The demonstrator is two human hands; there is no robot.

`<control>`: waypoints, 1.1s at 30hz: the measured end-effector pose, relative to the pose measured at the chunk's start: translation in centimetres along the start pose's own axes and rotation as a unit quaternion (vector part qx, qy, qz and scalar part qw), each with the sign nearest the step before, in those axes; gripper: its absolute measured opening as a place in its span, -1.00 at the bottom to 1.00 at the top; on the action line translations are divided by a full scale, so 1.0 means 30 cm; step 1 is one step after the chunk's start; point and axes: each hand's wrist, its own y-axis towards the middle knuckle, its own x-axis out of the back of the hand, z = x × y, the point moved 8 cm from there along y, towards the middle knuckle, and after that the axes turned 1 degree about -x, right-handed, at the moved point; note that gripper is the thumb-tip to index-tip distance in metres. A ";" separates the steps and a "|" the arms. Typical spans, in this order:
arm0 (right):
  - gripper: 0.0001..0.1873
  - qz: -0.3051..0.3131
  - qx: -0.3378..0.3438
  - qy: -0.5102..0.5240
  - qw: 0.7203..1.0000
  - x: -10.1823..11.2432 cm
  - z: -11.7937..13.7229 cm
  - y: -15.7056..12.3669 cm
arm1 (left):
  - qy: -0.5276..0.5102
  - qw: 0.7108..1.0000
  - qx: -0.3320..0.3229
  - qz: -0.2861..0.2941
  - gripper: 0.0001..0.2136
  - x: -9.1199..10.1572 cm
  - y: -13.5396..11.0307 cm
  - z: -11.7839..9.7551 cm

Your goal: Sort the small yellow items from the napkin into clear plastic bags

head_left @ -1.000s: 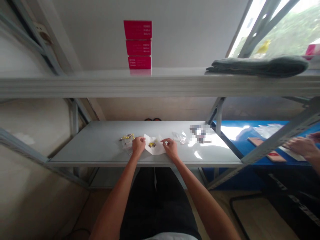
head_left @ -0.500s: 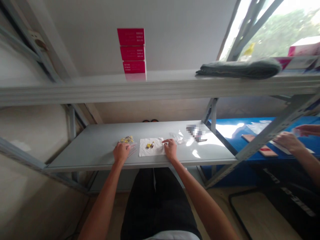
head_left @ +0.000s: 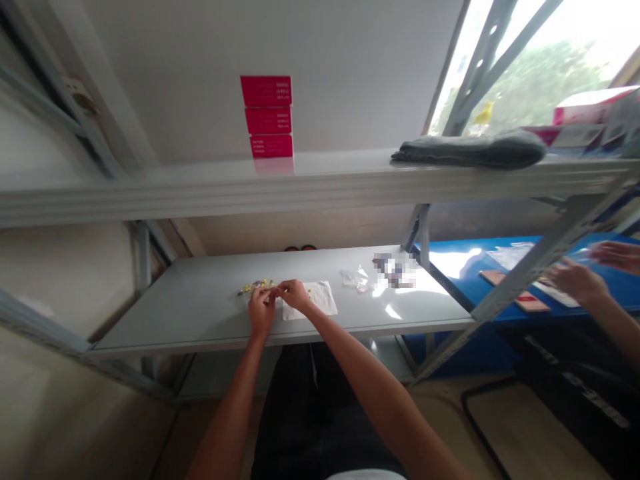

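Observation:
My left hand (head_left: 261,311) is closed, thumb and fingers pinched on what looks like a small clear plastic bag (head_left: 277,300), mostly hidden. The fingers of my right hand (head_left: 295,295) meet it there, pinched together; what they grip is too small to make out. Just beyond my left hand lie small yellow and dark pieces (head_left: 255,285). A white cloth (head_left: 323,303) lies flat under my right hand and wrist, with a few tiny yellow bits (head_left: 310,291) showing on it.
Crumpled clear bags (head_left: 355,278) and a blurred-out item (head_left: 393,268) lie to the right on the grey shelf (head_left: 190,300). An upper shelf edge (head_left: 300,193) crosses above, bearing red boxes (head_left: 270,120) and a folded grey cloth (head_left: 470,151). Another person's hands (head_left: 575,280) work over a blue table (head_left: 450,257).
My right hand has moved left from the cloth's right edge to meet my left hand. My left hand has shifted right, beside the cloth, and the bag under it is now between my fingers.

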 end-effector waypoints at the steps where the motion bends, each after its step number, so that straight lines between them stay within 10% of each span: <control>1: -0.81 0.004 -0.002 0.004 1.000 -0.011 -0.006 0.001 | 0.004 1.000 -0.001 0.013 -0.63 -0.005 0.001 -0.002; 13: -0.86 -0.040 -0.002 -0.006 0.999 0.020 -0.049 0.015 | -0.040 0.997 0.047 0.055 -0.63 -0.017 -0.010 0.004; 23: -0.72 0.066 0.070 -0.150 0.984 0.026 0.027 -0.010 | -0.123 0.979 0.104 0.121 -0.67 -0.037 -0.012 0.035; 33: -0.83 0.007 -0.006 -0.256 0.967 0.037 0.062 -0.047 | -0.210 0.959 0.190 0.027 -0.66 -0.008 -0.035 0.071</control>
